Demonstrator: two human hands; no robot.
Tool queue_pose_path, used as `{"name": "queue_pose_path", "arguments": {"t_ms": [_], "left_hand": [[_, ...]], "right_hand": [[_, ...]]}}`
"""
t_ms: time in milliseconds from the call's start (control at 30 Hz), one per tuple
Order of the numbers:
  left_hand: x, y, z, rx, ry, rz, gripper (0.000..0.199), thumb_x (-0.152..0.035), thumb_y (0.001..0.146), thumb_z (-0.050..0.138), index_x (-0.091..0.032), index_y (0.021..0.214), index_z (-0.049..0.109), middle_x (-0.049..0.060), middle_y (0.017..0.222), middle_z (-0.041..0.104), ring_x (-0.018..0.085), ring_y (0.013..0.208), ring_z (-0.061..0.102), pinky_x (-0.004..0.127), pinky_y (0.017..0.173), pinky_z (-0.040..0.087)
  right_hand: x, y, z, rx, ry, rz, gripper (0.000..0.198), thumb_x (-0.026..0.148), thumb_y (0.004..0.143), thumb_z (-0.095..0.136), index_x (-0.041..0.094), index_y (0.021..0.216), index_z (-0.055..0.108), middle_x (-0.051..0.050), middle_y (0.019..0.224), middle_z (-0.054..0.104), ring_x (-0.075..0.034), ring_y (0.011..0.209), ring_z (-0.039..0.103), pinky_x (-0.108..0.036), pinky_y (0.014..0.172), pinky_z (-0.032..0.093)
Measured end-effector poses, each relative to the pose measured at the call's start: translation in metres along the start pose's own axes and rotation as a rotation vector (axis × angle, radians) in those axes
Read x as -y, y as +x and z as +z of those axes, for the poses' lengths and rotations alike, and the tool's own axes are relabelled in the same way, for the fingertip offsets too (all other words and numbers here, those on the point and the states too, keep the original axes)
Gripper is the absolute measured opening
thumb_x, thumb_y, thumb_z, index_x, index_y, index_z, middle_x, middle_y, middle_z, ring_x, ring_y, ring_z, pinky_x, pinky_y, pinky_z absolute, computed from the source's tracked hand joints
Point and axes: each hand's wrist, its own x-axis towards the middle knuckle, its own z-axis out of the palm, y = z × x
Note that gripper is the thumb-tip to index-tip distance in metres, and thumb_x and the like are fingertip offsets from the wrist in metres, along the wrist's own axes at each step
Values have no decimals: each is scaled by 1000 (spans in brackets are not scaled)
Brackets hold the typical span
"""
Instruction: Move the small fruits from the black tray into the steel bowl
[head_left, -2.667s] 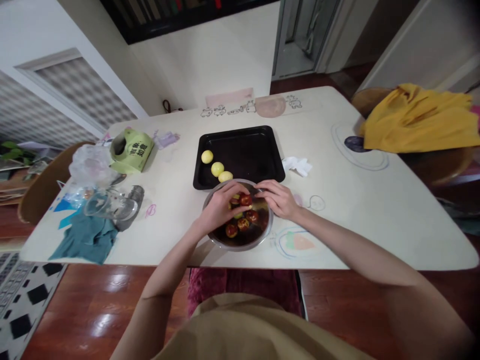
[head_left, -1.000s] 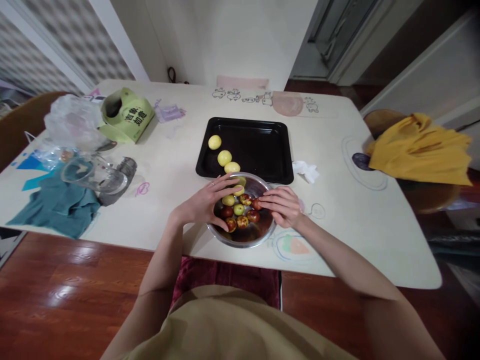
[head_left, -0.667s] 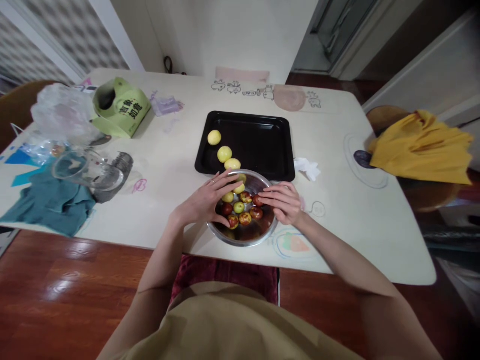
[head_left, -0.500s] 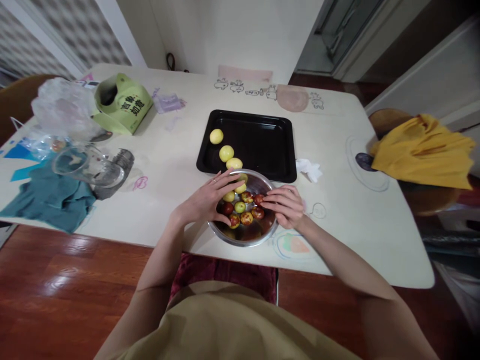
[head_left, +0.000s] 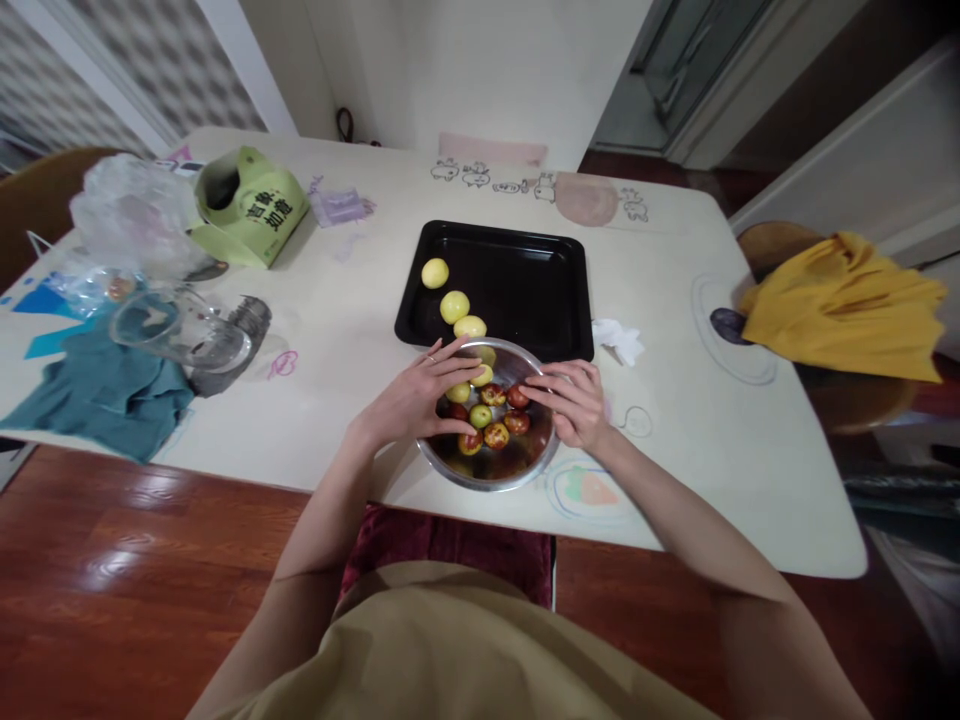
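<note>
A shiny metal bowl (head_left: 491, 485) stands near the table's front edge, holding several red-brown mottled jujubes (head_left: 496, 435), a small green one (head_left: 480, 416) and a few yellow round fruits (head_left: 459, 393). My left hand (head_left: 412, 397) reaches over the bowl's left rim, fingers spread above the yellow fruits and thumb near a jujube (head_left: 470, 442). From the right, my right hand (head_left: 576, 403) extends its fingers over the rim, fingertips at a dark red jujube (head_left: 517, 397). Neither hand visibly grips anything. Behind the bowl, a black baking tray (head_left: 525, 290) carries three yellow fruits (head_left: 454, 307).
A crumpled white tissue (head_left: 619, 341) lies right of the tray. Leftward are a glass pitcher (head_left: 187, 335) on its side, a teal cloth (head_left: 97, 385), a green box (head_left: 255, 210) and a plastic bag (head_left: 127, 215). A yellow cloth (head_left: 847, 310) hangs over a chair at right.
My left thumb has lifted slightly away from the jujube beneath it. The fingers of my right hand have shifted a little upward and spread. The fruits stay nearly where they were.
</note>
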Motion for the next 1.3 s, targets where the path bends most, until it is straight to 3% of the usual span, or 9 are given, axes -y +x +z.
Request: {"name": "queue_pose_path", "arguments": {"t_ms": [133,267,433,667,800,1067,1300], "left_hand": [[-2,1,-2,10,-14,-11,67,-50,91,81,-26,150,61,12,155,62,35,164,33,65,134,28],[-5,2,-4,7,-18,-17,58,-49,94,78,-25,145,65,11,151,66,35,162,36,65,134,26],[-5,3,-2,7,18,7,50,-47,97,75,-27,143,67,9,152,66,33,162,36,66,135,22],[-4,3,-1,35,72,20,40,-48,99,72,-34,136,73,6,155,63,34,163,35,67,135,21],[-4,3,-2,41,49,23,40,-47,98,73,-36,136,73,5,153,64,35,163,34,67,135,20],[-3,3,-1,34,32,31,38,-47,98,73,-36,135,75,4,150,66,34,163,34,66,134,23],[-5,3,-3,21,-3,38,35,-43,99,74,-35,133,76,5,149,67,34,162,36,66,134,23]], "right_hand": [[-3,-9,-1,32,49,-72,46,47,108,41,33,125,81,-5,108,82,-29,108,70,-54,100,44],[-1,-9,0,82,-47,-104,53,50,109,35,31,112,85,-5,99,81,-27,103,72,-53,98,45],[2,3,-1,7,-13,-192,50,46,110,37,27,111,84,-6,101,78,-26,108,69,-50,97,46],[-1,2,-2,31,-20,-59,51,52,110,34,38,138,74,-5,106,76,-29,109,64,-54,100,43],[-1,1,-2,42,-31,-5,55,51,112,28,35,150,65,-6,114,77,-30,112,64,-54,102,41],[-1,-7,-4,46,-12,-115,45,43,110,41,33,135,76,-3,100,82,-27,104,71,-53,101,44],[-3,1,-5,121,35,-33,47,45,109,43,31,144,70,-6,121,82,-33,122,66,-59,109,39]]}}
